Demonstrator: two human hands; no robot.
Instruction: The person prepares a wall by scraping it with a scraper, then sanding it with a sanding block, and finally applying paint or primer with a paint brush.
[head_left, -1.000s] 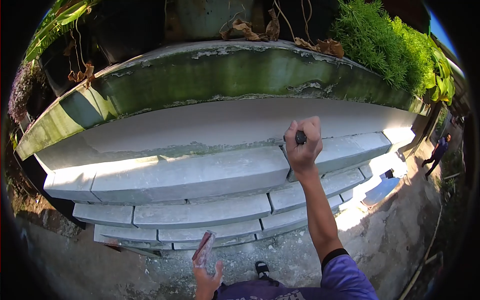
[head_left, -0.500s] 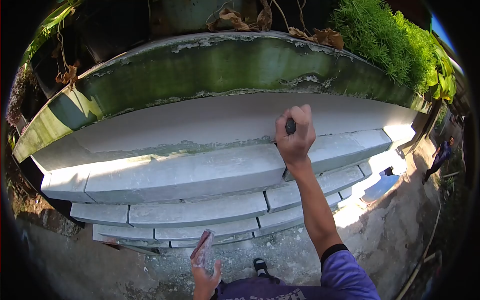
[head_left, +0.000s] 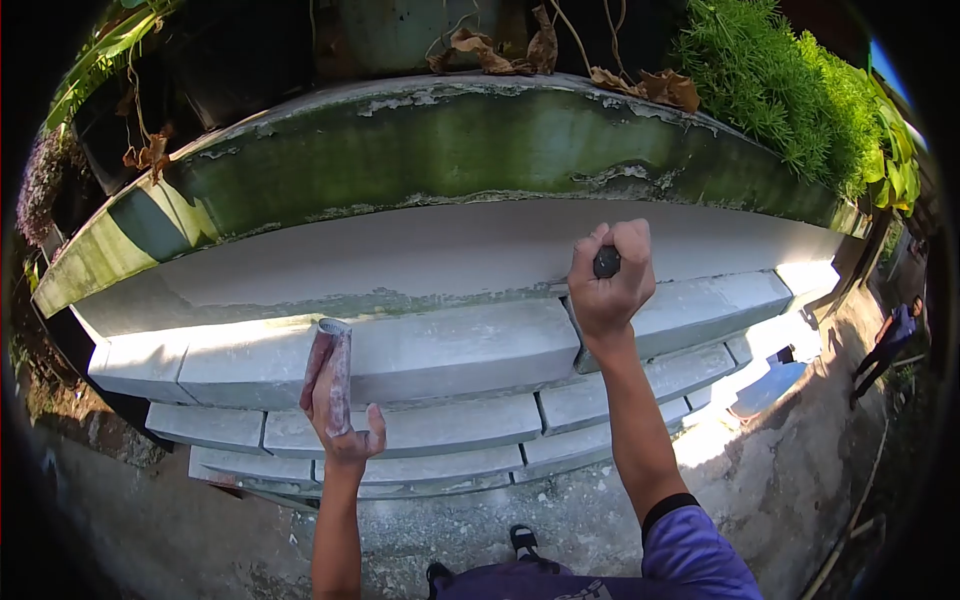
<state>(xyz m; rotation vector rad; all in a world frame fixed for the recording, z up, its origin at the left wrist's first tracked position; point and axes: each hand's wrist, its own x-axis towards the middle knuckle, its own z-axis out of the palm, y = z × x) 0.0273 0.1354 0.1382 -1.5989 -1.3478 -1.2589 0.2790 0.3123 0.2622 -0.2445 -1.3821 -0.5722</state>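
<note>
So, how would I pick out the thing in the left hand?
Find the long, green-stained ledge, then the pale blocks stepping down below it. In front of their left part, the left hand holds a curled sheet. It is dusty, with a dark reddish side and a whitish one, unlike the round black knob in the right hand.

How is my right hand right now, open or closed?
Closed: your right hand is curled around a dark handle, whose rounded end shows.
</note>
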